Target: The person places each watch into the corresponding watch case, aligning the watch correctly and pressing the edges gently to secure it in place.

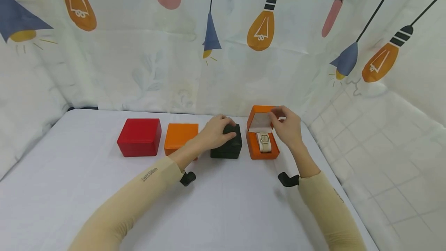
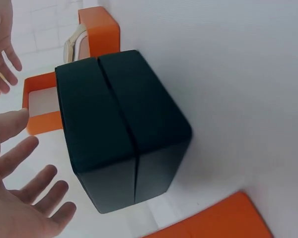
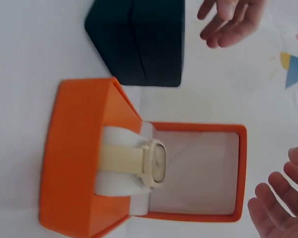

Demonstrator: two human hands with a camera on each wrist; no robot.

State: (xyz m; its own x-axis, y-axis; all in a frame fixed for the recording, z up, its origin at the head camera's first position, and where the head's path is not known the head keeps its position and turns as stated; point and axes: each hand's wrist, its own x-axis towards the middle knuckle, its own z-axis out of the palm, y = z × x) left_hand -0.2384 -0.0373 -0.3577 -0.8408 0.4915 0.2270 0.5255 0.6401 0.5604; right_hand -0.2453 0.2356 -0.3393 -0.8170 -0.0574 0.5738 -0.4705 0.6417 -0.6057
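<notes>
A dark green box (image 1: 226, 151) with its lid down stands right of the table's middle. Over its top reaches my left hand (image 1: 213, 133); the left wrist view shows that hand's fingers (image 2: 37, 188) spread loosely, a gap away from the box. To the right, an orange watch box (image 1: 265, 156) has its lid raised. Inside, a cream-strapped watch (image 3: 156, 163) sits round a white cushion (image 3: 116, 135). Just beside the raised lid (image 3: 242, 168) is my right hand (image 1: 287, 127), its fingers relaxed and apart from the lid in the right wrist view. Neither hand holds anything.
Left of the green box stand a closed orange box (image 1: 181, 134) and a larger red box (image 1: 139, 138). All are in a row on a white-covered table (image 1: 223, 204). A patterned curtain (image 1: 139, 69) hangs behind the table's far edge.
</notes>
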